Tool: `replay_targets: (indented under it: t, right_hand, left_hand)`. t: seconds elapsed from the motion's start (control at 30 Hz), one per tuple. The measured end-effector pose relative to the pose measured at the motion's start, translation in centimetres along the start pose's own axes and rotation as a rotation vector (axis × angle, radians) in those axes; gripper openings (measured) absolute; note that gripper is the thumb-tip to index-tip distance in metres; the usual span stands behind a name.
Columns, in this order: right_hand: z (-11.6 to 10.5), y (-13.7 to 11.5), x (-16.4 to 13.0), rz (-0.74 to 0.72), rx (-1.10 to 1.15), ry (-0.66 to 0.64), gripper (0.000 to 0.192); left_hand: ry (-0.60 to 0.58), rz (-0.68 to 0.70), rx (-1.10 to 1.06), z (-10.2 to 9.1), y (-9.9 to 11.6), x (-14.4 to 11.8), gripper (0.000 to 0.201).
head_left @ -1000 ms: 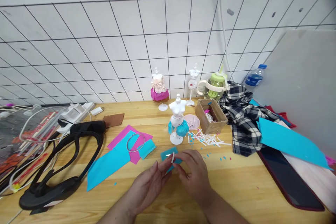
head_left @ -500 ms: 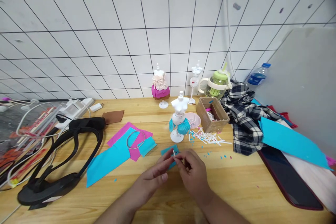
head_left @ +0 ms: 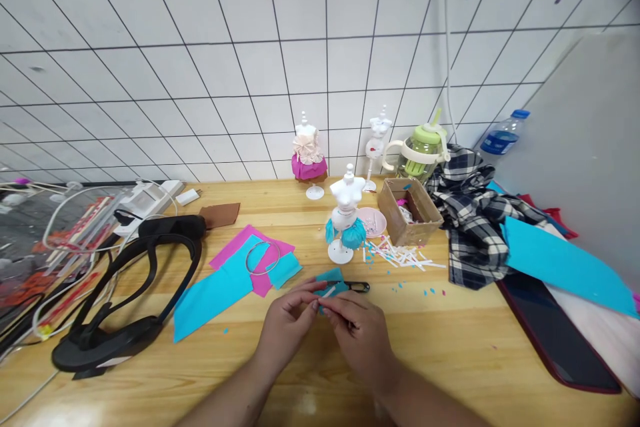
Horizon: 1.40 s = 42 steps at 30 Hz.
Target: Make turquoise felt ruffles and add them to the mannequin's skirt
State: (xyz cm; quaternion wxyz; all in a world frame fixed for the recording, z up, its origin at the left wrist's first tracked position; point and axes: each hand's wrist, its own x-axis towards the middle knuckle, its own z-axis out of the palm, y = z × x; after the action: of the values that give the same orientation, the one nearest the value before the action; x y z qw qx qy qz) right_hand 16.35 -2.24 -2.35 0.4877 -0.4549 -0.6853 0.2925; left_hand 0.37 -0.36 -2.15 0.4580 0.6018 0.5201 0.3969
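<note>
At the lower centre of the frame both hands meet over the wooden table [head_left: 450, 347]: the left hand [head_left: 287, 320] and the right hand [head_left: 357, 333] pinch between fingertips a small blue paper piece [head_left: 331, 278] with a thin white strip [head_left: 329, 291] lying across it, so both sets of fingers are closed on that scrap, held just above the tabletop. Directly behind the fingertips lie small black-handled scissors [head_left: 356, 287], almost touching the paper. Farther up, at the middle of the frame, stands a white mini mannequin [head_left: 346, 213] wearing a blue fringe skirt, with a pink dish [head_left: 374, 221] and a cardboard box [head_left: 410, 212] to its right and a scatter of white paper slivers [head_left: 403, 257] in front of the box. To the left lie blue and pink sheets [head_left: 235, 273] with a wire ring [head_left: 263, 257] on top. The scrap is light and the strip narrow, so I judge that a loose pinch could let the strip slide off line or stick crooked, and a hard pull could tear the paper. A sweep of the right wrist could also nudge the scissors or topple the mannequin, which stands near on a small base, and the loose slivers could cling to any sticky face.
</note>
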Motion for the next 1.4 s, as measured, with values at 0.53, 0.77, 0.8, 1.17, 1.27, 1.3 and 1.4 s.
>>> replay_targets:
  t: [0.53,0.77,0.8,1.17,1.27,1.3,1.4]
  right_hand:
    - [-0.5,0.5,-0.3,-0.045,-0.311,-0.071,0.025]
    - [-0.3,0.6,-0.2,-0.028,-0.351,-0.035,0.019]
    - [-0.3,0.5,-0.2,-0.018,-0.350,-0.034,0.018]
    - [-0.4,0.2,-0.2,-0.078,-0.392,-0.001,0.014]
    - [-0.4,0.3,-0.1,-0.040,-0.350,0.029,0.013]
    - [-0.4,0.3,0.0,-0.024,-0.321,0.031,0.012]
    - [-0.5,0.3,0.0,0.025,-0.237,0.034,0.008]
  left_hand:
    - [-0.026,-0.229,-0.170,0.4,0.6,-0.3,0.026]
    - [-0.040,-0.249,-0.179,0.4,0.8,-0.5,0.027]
    - [-0.048,-0.244,-0.182,0.5,0.8,-0.6,0.027]
    - [-0.066,-0.144,-0.078,0.8,1.3,-0.8,0.027]
    - [-0.100,-0.108,-0.091,0.7,1.5,-0.9,0.028]
    - [-0.100,-0.099,-0.097,0.7,1.5,-1.0,0.028]
    - [-0.080,-0.102,-0.113,0.7,1.6,-0.9,0.030]
